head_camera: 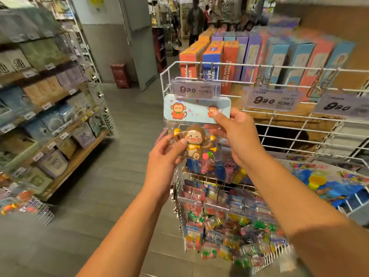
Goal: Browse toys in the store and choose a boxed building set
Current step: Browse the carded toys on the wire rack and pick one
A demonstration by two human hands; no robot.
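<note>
A monkey toy in a clear bag [196,142] with a light-blue header card hangs at the end of a white wire rack [259,124]. My left hand [165,154] pinches the bag's lower left edge. My right hand [233,134] pinches the header card's right side with thumb on front. Boxed building sets [229,56], orange, blue and purple, stand upright in a row on top of the rack behind a wire rail.
Price tags reading 9.90 [194,89] hang off the rail. Small bagged toys [229,222] fill wire baskets below my arms. Shelves of pouches [44,116] line the left. The grey floor aisle [119,176] runs ahead; people [194,21] stand far back.
</note>
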